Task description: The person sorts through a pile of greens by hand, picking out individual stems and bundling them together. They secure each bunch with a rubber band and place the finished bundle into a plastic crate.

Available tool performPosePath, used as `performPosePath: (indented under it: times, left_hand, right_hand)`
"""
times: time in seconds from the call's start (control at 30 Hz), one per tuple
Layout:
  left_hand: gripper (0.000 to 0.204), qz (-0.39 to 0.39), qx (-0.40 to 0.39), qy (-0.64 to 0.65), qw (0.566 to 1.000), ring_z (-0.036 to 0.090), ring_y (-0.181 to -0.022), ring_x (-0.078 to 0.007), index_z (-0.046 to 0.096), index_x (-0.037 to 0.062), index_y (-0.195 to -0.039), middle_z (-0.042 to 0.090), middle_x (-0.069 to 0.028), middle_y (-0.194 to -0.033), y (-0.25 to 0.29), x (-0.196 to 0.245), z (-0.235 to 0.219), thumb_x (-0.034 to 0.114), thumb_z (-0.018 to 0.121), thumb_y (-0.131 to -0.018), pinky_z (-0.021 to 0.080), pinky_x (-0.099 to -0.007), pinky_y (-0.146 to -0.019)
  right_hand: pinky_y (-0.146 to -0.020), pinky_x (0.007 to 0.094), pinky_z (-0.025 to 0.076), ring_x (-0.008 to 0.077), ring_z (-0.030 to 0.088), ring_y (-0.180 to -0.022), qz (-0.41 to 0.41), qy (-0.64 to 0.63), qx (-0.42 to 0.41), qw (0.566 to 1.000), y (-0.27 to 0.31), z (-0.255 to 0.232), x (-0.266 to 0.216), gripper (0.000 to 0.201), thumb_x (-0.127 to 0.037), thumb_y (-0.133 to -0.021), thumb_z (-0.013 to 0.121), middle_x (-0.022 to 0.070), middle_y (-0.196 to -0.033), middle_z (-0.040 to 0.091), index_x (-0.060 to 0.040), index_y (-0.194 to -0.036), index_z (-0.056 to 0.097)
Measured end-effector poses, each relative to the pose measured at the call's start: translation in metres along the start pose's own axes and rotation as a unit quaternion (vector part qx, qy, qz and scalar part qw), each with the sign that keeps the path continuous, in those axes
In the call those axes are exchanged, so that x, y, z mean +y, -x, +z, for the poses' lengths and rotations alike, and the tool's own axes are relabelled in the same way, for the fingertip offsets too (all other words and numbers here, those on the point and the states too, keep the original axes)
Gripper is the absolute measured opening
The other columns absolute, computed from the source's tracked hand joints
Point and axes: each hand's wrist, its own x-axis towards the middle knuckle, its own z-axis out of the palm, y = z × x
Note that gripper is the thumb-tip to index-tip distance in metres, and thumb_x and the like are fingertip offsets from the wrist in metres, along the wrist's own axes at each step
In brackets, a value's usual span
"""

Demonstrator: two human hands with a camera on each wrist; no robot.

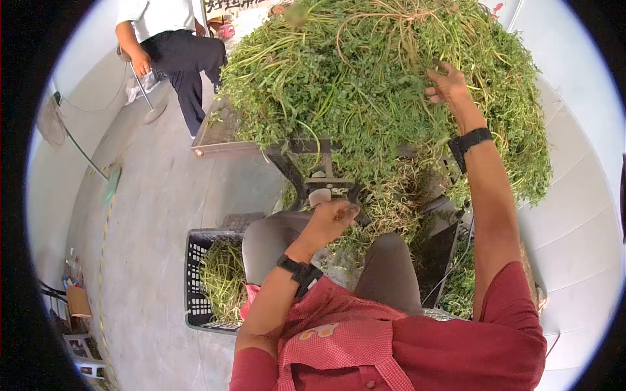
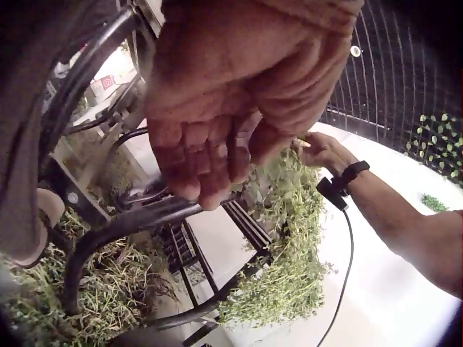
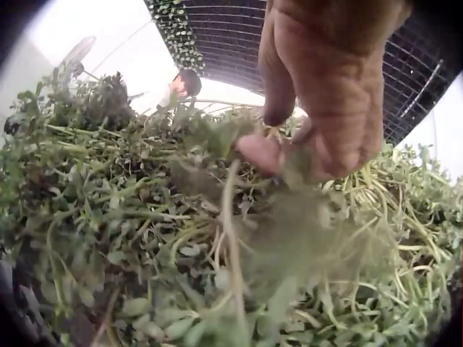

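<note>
Leafy green stems (image 1: 339, 85) are heaped high on a cart (image 1: 228, 148). At the heap's right part, the right hand (image 1: 450, 86) has bent fingers among the greens. The right wrist view shows this hand (image 3: 325, 94) pinching a few blurred stems (image 3: 231, 238) above the heap (image 3: 130, 217); its fingertips are partly hidden. The left hand (image 1: 331, 221) is over the lap, below the cart's edge. Its palm and loosely bent fingers show in the left wrist view, where the hand (image 2: 231, 108) holds nothing.
A black crate (image 1: 195, 280) of stems stands left of the seated person's legs. More plants (image 1: 398, 202) lie under the cart by a black metal frame (image 2: 108, 231). Another person (image 1: 176, 49) is at the upper left, beside a floor stand (image 1: 155, 112).
</note>
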Motion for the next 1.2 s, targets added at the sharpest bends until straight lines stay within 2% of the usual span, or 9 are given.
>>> performPosePath:
  times: [0.1, 0.17, 0.23, 0.27, 0.33, 0.53, 0.77, 0.9, 1.2]
  left_hand:
    - [0.016, -0.002, 0.015, 0.009, 1.000, 0.056, -0.064, -0.0072, 0.060, -0.0020, -0.087, 0.059, -0.0025, -0.070, -0.003, 0.004, 0.002, 0.013, 0.056, -0.088, 0.044, -0.0238, -0.055]
    - [0.018, 0.006, 0.085, 0.105, 0.991, 0.051, -0.061, -0.0071, 0.059, 0.0018, -0.088, 0.058, -0.0003, -0.072, -0.006, 0.000, 0.002, 0.018, 0.052, -0.092, 0.040, -0.0212, -0.050]
    - [0.018, -0.028, 0.113, 0.162, 0.980, 0.053, -0.060, -0.0083, 0.058, 0.0015, -0.087, 0.059, -0.0020, -0.072, -0.005, 0.001, -0.003, 0.017, 0.050, -0.092, 0.040, -0.0210, -0.047]
    - [0.018, -0.054, 0.091, 0.156, 0.982, 0.053, -0.060, -0.0083, 0.058, 0.0019, -0.086, 0.059, -0.0016, -0.071, -0.003, 0.006, -0.007, 0.017, 0.050, -0.092, 0.040, -0.0207, -0.048]
    - [0.016, -0.037, 0.043, 0.121, 0.991, 0.055, -0.062, -0.0082, 0.059, 0.0027, -0.086, 0.059, 0.0000, -0.071, 0.000, 0.004, -0.009, 0.016, 0.052, -0.091, 0.042, -0.0209, -0.050]
    - [0.016, -0.122, 0.022, 0.073, 0.990, 0.057, -0.066, -0.0081, 0.060, 0.0028, -0.091, 0.059, 0.0004, -0.074, 0.008, 0.014, -0.004, 0.017, 0.053, -0.088, 0.043, -0.0214, -0.052]
    - [0.017, -0.139, 0.136, 0.302, 0.933, 0.056, -0.073, -0.0119, 0.055, 0.0049, -0.100, 0.057, -0.0016, -0.084, 0.007, 0.008, -0.019, 0.013, 0.050, -0.086, 0.043, -0.0239, -0.057]
    - [0.018, -0.173, 0.105, 0.309, 0.929, 0.056, -0.078, -0.0126, 0.055, 0.0054, -0.101, 0.058, -0.0015, -0.090, 0.009, 0.020, -0.020, 0.013, 0.050, -0.085, 0.044, -0.0238, -0.060]
    - [0.027, 0.019, 0.279, 0.087, 0.956, 0.057, -0.078, -0.0161, 0.052, 0.0022, -0.113, 0.059, -0.0065, -0.097, 0.006, 0.005, -0.014, 0.006, 0.047, -0.087, 0.047, -0.0297, -0.063]
  right_hand:
    - [-0.045, 0.0254, 0.047, 0.0147, 0.061, -0.059, -0.098, 0.179, 0.086, 0.975, 0.014, 0.004, 0.006, 0.036, -0.022, -0.083, 0.062, 0.0101, -0.083, 0.065, -0.0067, -0.115, 0.058]
    - [-0.046, 0.0235, 0.048, 0.0127, 0.060, -0.056, -0.356, 0.207, 0.103, 0.905, 0.029, 0.015, 0.020, 0.031, -0.023, -0.082, 0.063, 0.0077, -0.080, 0.065, -0.0054, -0.108, 0.062]
    - [-0.046, 0.0237, 0.049, 0.0119, 0.060, -0.056, -0.155, 0.043, -0.119, 0.980, 0.082, 0.047, 0.017, 0.027, -0.022, -0.084, 0.061, 0.0063, -0.077, 0.064, -0.0028, -0.103, 0.063]
    - [-0.045, 0.0237, 0.048, 0.0122, 0.060, -0.056, -0.098, -0.087, -0.234, 0.963, 0.115, 0.064, 0.025, 0.026, -0.019, -0.085, 0.059, 0.0064, -0.075, 0.063, 0.0005, -0.101, 0.062]
    - [-0.043, 0.0229, 0.047, 0.0122, 0.057, -0.054, 0.048, -0.052, -0.351, 0.934, 0.163, 0.094, 0.033, 0.032, -0.018, -0.088, 0.055, 0.0117, -0.081, 0.063, 0.0054, -0.110, 0.054]
    - [-0.042, 0.0253, 0.044, 0.0116, 0.054, -0.051, 0.153, -0.266, -0.427, 0.851, 0.164, 0.161, 0.085, 0.024, -0.024, -0.088, 0.056, 0.0069, -0.071, 0.058, -0.0010, -0.094, 0.053]
    - [-0.045, 0.0253, 0.043, 0.0110, 0.052, -0.053, 0.131, -0.284, -0.347, 0.884, 0.172, 0.166, 0.106, 0.024, -0.025, -0.087, 0.058, 0.0032, -0.067, 0.056, -0.0016, -0.082, 0.058]
    - [-0.046, 0.0239, 0.041, 0.0099, 0.052, -0.053, 0.144, -0.273, -0.332, 0.891, 0.188, 0.136, 0.114, 0.022, -0.023, -0.088, 0.057, 0.0022, -0.066, 0.056, -0.0012, -0.084, 0.058]
    - [-0.045, 0.0238, 0.043, 0.0094, 0.054, -0.052, 0.110, -0.299, -0.358, 0.878, 0.197, 0.104, 0.121, 0.024, -0.024, -0.090, 0.055, 0.0030, -0.068, 0.059, -0.0004, -0.087, 0.060]
